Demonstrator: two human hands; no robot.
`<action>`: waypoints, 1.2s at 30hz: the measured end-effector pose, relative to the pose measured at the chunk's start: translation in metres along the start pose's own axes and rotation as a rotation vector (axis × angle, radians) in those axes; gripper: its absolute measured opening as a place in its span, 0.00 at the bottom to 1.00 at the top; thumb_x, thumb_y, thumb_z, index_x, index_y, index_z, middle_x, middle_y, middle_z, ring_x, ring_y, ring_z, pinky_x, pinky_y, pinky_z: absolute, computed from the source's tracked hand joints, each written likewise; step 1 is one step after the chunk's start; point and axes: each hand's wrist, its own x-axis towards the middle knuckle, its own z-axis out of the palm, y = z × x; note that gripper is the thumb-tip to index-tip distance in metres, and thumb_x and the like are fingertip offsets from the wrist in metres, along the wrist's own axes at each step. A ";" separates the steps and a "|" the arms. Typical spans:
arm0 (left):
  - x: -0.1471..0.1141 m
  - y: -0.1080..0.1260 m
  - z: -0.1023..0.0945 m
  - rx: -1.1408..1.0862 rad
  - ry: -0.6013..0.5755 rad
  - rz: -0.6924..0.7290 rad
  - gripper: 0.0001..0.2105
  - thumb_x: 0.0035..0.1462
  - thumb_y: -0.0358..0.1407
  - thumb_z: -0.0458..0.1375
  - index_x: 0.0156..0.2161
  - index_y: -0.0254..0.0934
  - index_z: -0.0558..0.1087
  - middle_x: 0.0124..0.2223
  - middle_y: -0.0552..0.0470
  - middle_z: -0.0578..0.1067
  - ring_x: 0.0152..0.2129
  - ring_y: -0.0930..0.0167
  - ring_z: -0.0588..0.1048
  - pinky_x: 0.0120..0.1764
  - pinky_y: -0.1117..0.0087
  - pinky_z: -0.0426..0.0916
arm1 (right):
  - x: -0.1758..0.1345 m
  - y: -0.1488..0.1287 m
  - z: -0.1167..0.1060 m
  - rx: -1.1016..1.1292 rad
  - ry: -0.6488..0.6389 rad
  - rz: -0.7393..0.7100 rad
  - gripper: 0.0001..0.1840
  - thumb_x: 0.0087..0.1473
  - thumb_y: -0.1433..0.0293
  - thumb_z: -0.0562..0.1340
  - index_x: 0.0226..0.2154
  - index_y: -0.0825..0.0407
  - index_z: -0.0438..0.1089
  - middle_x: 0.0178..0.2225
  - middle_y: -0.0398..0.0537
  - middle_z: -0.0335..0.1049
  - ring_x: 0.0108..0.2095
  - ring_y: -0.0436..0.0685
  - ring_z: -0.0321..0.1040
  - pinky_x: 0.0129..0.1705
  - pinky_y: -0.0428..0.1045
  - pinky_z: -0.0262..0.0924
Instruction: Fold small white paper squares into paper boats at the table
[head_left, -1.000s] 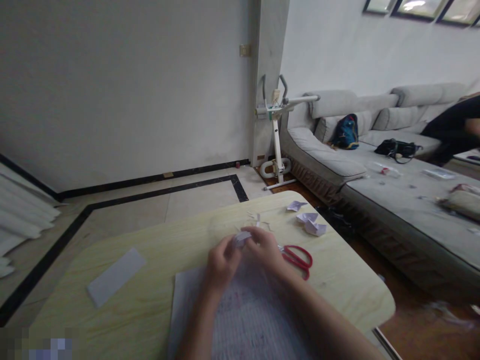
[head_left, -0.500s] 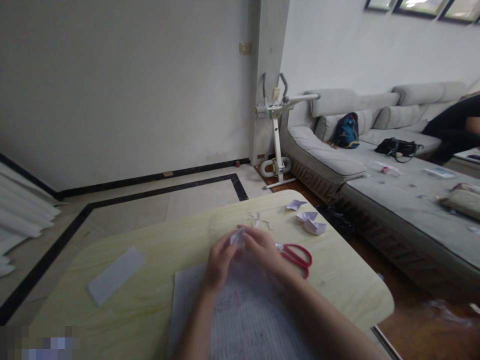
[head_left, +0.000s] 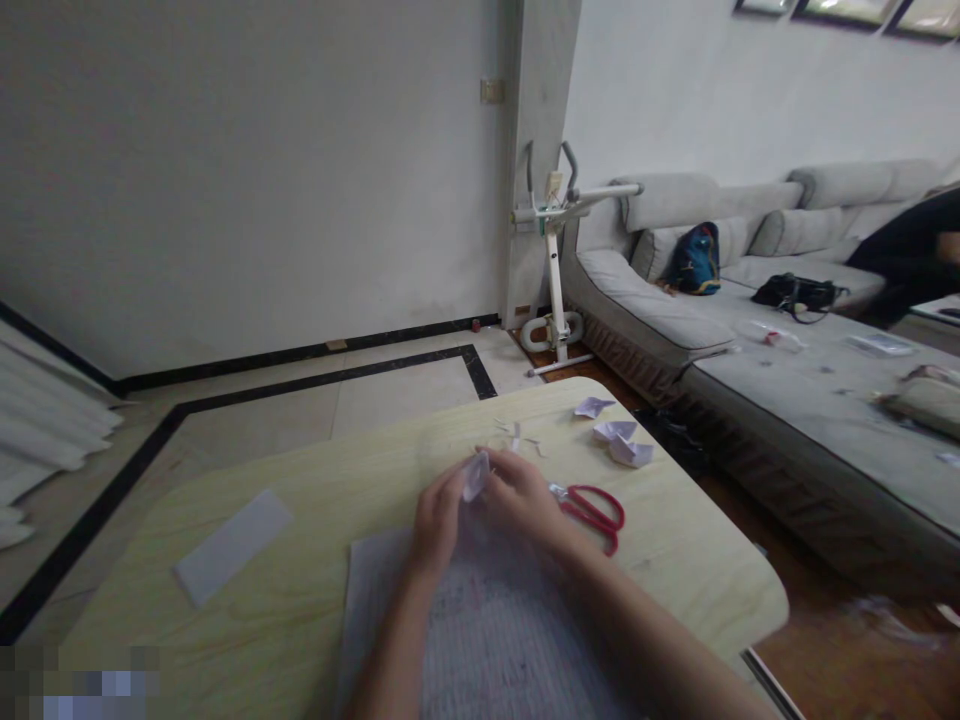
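Between my two hands is a small piece of folded white paper (head_left: 475, 478), held above the top edge of a written-on lined sheet (head_left: 487, 630). My left hand (head_left: 437, 510) grips the folded paper from its left side, fingers curled. From the right, my right hand (head_left: 525, 492) closes on the same paper, thumb and fingers pressed against it. Part of the paper is hidden by the fingers. Red-handled scissors (head_left: 600, 518) lie just right of my right hand. Thin paper scraps (head_left: 517, 436) are scattered beyond the hands.
Folded paper boats (head_left: 626, 445) sit near the table's far right edge. A blank paper strip (head_left: 232, 548) lies on the left of the pale table (head_left: 315, 520). Beyond stand an exercise machine (head_left: 555, 270) and a grey sofa (head_left: 810, 390) with bags; a person sits far right.
The folded paper has turned a little between my fingers and shows more of its face. Both hands stay in nearly the same place.
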 end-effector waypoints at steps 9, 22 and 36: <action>0.000 0.004 0.001 0.032 0.030 -0.016 0.15 0.53 0.38 0.53 0.43 0.33 0.75 0.44 0.46 0.77 0.44 0.63 0.73 0.48 0.62 0.66 | 0.001 -0.004 0.000 -0.001 0.018 0.002 0.10 0.56 0.69 0.55 0.30 0.52 0.70 0.28 0.44 0.70 0.31 0.51 0.65 0.32 0.44 0.58; 0.000 0.008 -0.001 -0.093 -0.068 -0.078 0.18 0.53 0.39 0.55 0.47 0.33 0.73 0.49 0.45 0.74 0.49 0.62 0.70 0.50 0.61 0.64 | -0.001 0.002 0.002 -0.037 0.117 -0.010 0.10 0.55 0.71 0.55 0.32 0.52 0.72 0.29 0.44 0.72 0.29 0.51 0.65 0.32 0.44 0.57; 0.004 -0.002 -0.007 -0.640 -0.013 -0.229 0.20 0.47 0.41 0.59 0.44 0.31 0.70 0.31 0.46 0.78 0.26 0.67 0.76 0.32 0.67 0.69 | -0.002 -0.006 -0.053 -0.207 0.260 0.027 0.10 0.53 0.71 0.55 0.29 0.55 0.72 0.27 0.46 0.72 0.29 0.53 0.66 0.31 0.45 0.60</action>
